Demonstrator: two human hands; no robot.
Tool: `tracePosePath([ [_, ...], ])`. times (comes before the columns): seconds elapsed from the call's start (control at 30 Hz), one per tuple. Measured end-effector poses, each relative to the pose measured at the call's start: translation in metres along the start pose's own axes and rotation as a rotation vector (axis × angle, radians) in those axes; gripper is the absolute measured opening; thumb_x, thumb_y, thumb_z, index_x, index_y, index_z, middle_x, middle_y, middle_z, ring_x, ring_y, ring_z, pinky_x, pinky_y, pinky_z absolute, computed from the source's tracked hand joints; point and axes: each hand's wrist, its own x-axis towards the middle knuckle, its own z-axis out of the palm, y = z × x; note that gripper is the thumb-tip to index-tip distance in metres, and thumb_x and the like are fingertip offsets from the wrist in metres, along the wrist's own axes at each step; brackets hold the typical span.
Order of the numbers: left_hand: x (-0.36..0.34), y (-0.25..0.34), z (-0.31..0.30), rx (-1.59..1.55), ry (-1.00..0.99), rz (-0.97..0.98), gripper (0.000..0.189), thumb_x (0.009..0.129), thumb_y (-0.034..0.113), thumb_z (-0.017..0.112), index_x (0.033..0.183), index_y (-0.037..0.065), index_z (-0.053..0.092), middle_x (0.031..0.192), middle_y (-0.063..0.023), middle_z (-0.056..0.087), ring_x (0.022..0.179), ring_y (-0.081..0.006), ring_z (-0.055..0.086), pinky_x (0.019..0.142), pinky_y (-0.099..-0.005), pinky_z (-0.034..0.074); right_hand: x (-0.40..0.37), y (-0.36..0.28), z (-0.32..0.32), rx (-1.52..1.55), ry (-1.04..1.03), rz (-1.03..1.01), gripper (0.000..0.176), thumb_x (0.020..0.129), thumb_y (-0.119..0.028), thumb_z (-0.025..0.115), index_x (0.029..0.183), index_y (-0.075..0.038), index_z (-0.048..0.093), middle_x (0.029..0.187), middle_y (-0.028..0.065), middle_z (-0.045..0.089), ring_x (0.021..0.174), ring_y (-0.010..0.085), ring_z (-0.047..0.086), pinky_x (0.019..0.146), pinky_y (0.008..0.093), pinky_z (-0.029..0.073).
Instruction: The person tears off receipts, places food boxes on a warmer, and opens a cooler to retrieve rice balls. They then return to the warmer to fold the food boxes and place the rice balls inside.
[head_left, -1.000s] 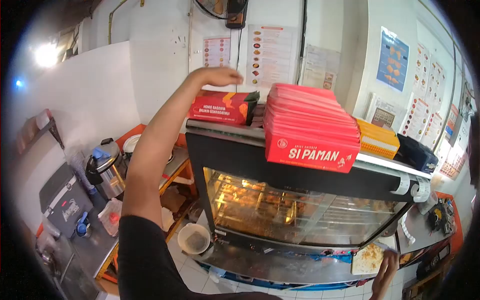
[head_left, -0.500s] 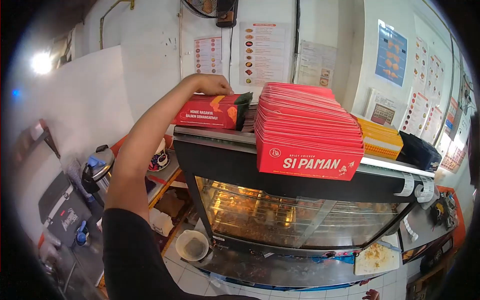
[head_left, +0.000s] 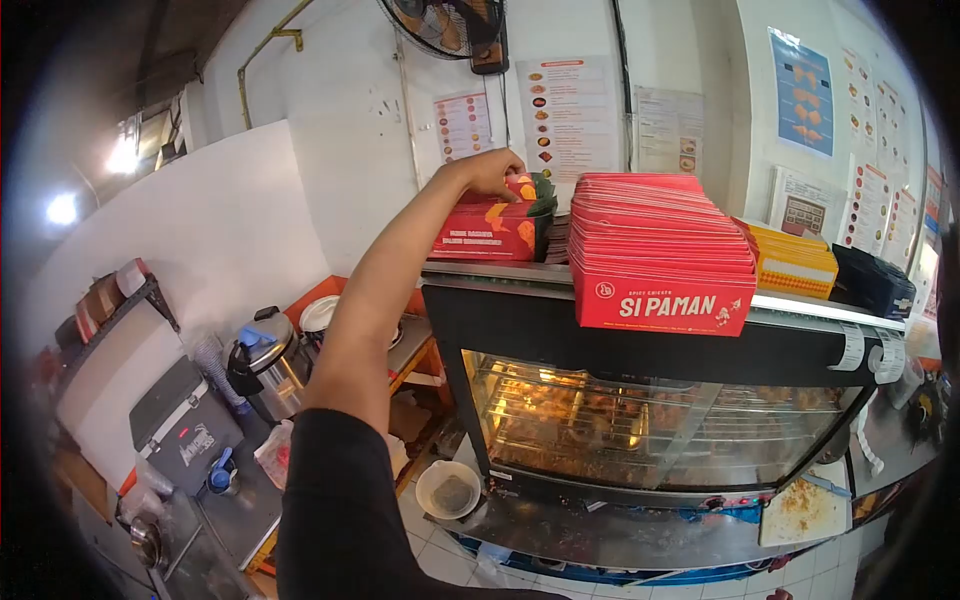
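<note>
My left hand [head_left: 497, 177] reaches up to a stack of red printed food packaging [head_left: 478, 228] on top of the black display warmer [head_left: 520, 300]. Its fingers are closed on the upper edge of one red packaging piece [head_left: 521, 186], which is raised above the others. Dark green edges show at that stack's right end. Beside it rises a tall pile of flat red "Si Paman" boxes [head_left: 660, 250]. Of my right hand [head_left: 779, 595], only a sliver shows at the bottom edge, with its fingers mostly cut off.
Yellow boxes [head_left: 792, 262] and a dark packet bundle [head_left: 873, 280] lie farther right on the warmer. Below stand a white bowl [head_left: 449, 490] and a cutting board with crumbs [head_left: 805, 515]. A steel pot [head_left: 275, 370] and a grey cooler box [head_left: 185, 425] occupy the left side.
My left hand has pulled one red piece up from the stack. The view has turned left, so the warmer appears farther right. My right hand has almost left the view.
</note>
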Motion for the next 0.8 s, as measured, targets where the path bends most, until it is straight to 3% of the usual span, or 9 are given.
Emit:
tracePosePath([
  [0.1,0.011,-0.022,0.014,0.014,-0.008,0.072,0.047,0.073,0.019,0.080,0.117,0.007,0.066,0.100,-0.0114,0.071,0.087,-0.0181,0.065,0.073,-0.0337,0.050,-0.007,-0.001,-0.008,-0.006,0.020,-0.001,0.042,0.102,-0.036,0.043,0.115,-0.002,0.063,0.098,0.0089,0.068,0.078,0.0165,0.061,0.066,0.0288,0.046],
  [0.13,0.003,0.000,0.003,0.026,-0.089,-0.030,0.045,0.073,0.020,0.081,0.114,0.008,0.067,0.097,-0.0099,0.071,0.086,-0.0173,0.065,0.075,-0.0348,0.050,-0.012,-0.001,-0.013,-0.010,0.029,-0.001,0.042,0.102,-0.036,0.043,0.115,-0.002,0.063,0.098,0.0089,0.068,0.078,0.0165,0.061,0.066,0.0289,0.046],
  [0.23,0.007,0.007,-0.007,-0.036,-0.176,-0.081,0.040,0.076,0.025,0.079,0.111,0.007,0.069,0.094,-0.0092,0.072,0.083,-0.0173,0.064,0.076,-0.0338,0.049,-0.031,-0.001,-0.025,-0.010,0.077,0.009,0.042,0.102,-0.036,0.043,0.115,-0.002,0.063,0.099,0.0090,0.068,0.079,0.0166,0.061,0.066,0.0290,0.046],
  [0.27,0.000,0.020,-0.011,-0.017,-0.116,-0.122,0.036,0.082,0.031,0.075,0.106,0.005,0.070,0.085,-0.0070,0.071,0.077,-0.0157,0.062,0.072,-0.0320,0.047,-0.037,-0.001,-0.027,-0.008,0.090,0.010,0.042,0.102,-0.036,0.043,0.115,-0.002,0.063,0.099,0.0091,0.068,0.079,0.0166,0.061,0.066,0.0290,0.046],
  [0.4,0.024,-0.028,0.005,-0.240,-0.206,-0.101,0.037,0.085,0.034,0.071,0.106,0.004,0.070,0.080,-0.0040,0.069,0.071,-0.0132,0.058,0.067,-0.0317,0.046,-0.060,0.005,-0.037,0.008,0.146,0.028,0.042,0.102,-0.036,0.042,0.115,-0.002,0.063,0.099,0.0092,0.068,0.079,0.0167,0.061,0.066,0.0291,0.046],
  [0.5,0.029,-0.033,0.012,-0.482,-0.217,-0.163,0.033,0.087,0.031,0.071,0.105,0.003,0.071,0.077,-0.0017,0.066,0.068,-0.0113,0.054,0.063,-0.0319,0.045,-0.070,0.003,-0.039,-0.009,0.149,0.049,0.042,0.102,-0.036,0.042,0.116,-0.002,0.062,0.100,0.0093,0.068,0.080,0.0169,0.061,0.066,0.0295,0.046],
  [0.57,0.023,-0.009,0.002,-0.335,-0.217,-0.192,0.021,0.082,0.014,0.072,0.099,0.002,0.070,0.072,0.0003,0.062,0.067,-0.0093,0.055,0.060,-0.0305,0.046,-0.074,0.003,-0.040,-0.028,0.136,0.061,0.042,0.103,-0.036,0.042,0.116,-0.002,0.062,0.100,0.0093,0.068,0.081,0.0171,0.061,0.067,0.0298,0.047],
  [0.67,0.010,0.019,-0.004,-0.142,-0.059,-0.183,0.027,0.073,0.009,0.075,0.098,0.003,0.070,0.075,-0.0028,0.066,0.069,-0.0116,0.059,0.063,-0.0303,0.048,-0.079,0.005,-0.042,-0.029,0.152,0.075,0.042,0.103,-0.036,0.042,0.117,-0.003,0.062,0.101,0.0087,0.068,0.081,0.0171,0.061,0.068,0.0300,0.047],
  [0.8,0.018,0.008,-0.002,-0.050,-0.021,-0.118,0.031,0.068,0.008,0.076,0.098,0.003,0.070,0.079,-0.0053,0.069,0.073,-0.0146,0.061,0.064,-0.0308,0.049,-0.090,0.013,-0.047,-0.010,0.160,0.086,0.042,0.103,-0.036,0.042,0.118,-0.003,0.062,0.101,0.0083,0.067,0.082,0.0175,0.061,0.069,0.0308,0.047],
])
